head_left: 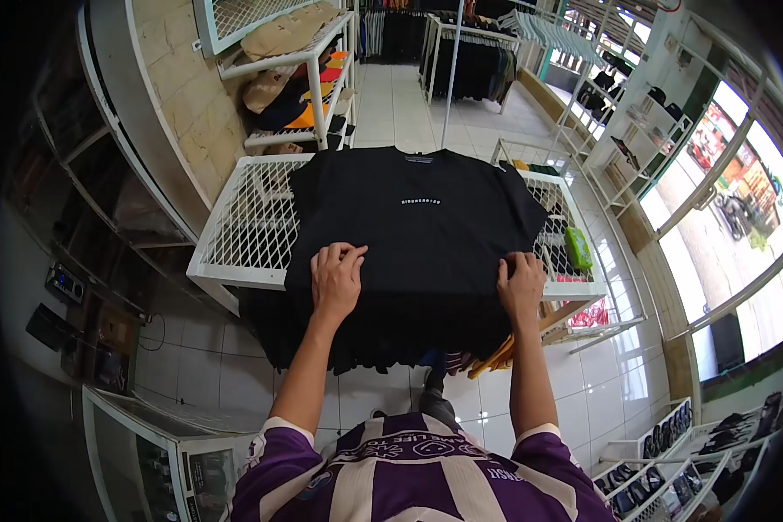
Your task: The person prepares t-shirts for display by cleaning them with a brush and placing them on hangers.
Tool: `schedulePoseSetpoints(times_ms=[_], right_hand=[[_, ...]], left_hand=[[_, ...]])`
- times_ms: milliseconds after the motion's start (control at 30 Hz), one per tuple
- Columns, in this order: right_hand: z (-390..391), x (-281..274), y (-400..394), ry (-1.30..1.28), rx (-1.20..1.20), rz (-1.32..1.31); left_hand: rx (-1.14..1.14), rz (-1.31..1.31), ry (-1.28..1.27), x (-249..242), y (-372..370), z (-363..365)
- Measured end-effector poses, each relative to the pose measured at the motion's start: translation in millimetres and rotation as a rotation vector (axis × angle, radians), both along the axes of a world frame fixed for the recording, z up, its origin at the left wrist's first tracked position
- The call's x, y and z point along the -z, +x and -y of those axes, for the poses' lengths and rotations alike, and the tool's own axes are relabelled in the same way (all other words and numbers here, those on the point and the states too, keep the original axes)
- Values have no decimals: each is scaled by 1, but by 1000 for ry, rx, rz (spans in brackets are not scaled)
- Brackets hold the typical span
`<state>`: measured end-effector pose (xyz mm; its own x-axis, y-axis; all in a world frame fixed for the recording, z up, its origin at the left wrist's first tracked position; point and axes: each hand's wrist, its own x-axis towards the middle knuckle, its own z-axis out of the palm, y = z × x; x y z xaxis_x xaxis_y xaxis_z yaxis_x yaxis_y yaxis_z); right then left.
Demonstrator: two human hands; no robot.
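Observation:
A black T-shirt (pixel 409 235) with small white lettering on the chest lies spread over a white mesh-topped table (pixel 248 213), its collar at the far side. My left hand (pixel 337 277) rests on the shirt's lower left part, fingers curled and pinching the cloth. At the lower right side of the shirt, my right hand (pixel 522 280) has its fingers closed on the fabric edge. The near part of the shirt lies at the table's front edge, with more dark garments (pixel 391 331) hanging below.
A bright green packet (pixel 577 248) sits on the table's right end. Shelves with folded clothes and caps (pixel 309 87) stand at the far left. Clothes racks (pixel 470 61) are at the back. A glass case (pixel 161 461) is near left, and display racks (pixel 670 444) are near right.

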<state>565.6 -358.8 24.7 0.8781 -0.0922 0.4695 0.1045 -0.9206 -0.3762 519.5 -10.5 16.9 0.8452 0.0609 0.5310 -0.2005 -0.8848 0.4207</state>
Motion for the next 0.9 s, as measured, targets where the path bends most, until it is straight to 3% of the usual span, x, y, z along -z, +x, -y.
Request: schedulePoseSetpoints(times_ms=[100, 133, 200, 367, 433, 467, 600, 767, 900], right_hand=[[5, 22, 11, -121, -27, 169], [8, 20, 9, -158, 3, -12], [10, 16, 8, -162, -6, -51], [0, 3, 22, -261, 27, -35], [-21, -18, 49, -50, -185, -15], [-35, -20, 72, -38, -265, 112], [-86, -19, 182, 19, -393, 163], [-135, -5, 283, -14, -290, -94], [-144, -7, 303, -89, -422, -228]], left_hand=[[-45, 119, 199, 11, 4, -2], [-46, 110, 190, 14, 5, -2], [-58, -51, 150, 16, 9, -3], [-63, -77, 108, -5, 20, -3], [-45, -134, 28, -13, 27, 0], [-99, -157, 3, -17, 33, 2], [-166, -103, -50, -18, 40, 6], [-187, -153, -52, -23, 33, 4], [-187, -223, -56, -25, 35, 5]])
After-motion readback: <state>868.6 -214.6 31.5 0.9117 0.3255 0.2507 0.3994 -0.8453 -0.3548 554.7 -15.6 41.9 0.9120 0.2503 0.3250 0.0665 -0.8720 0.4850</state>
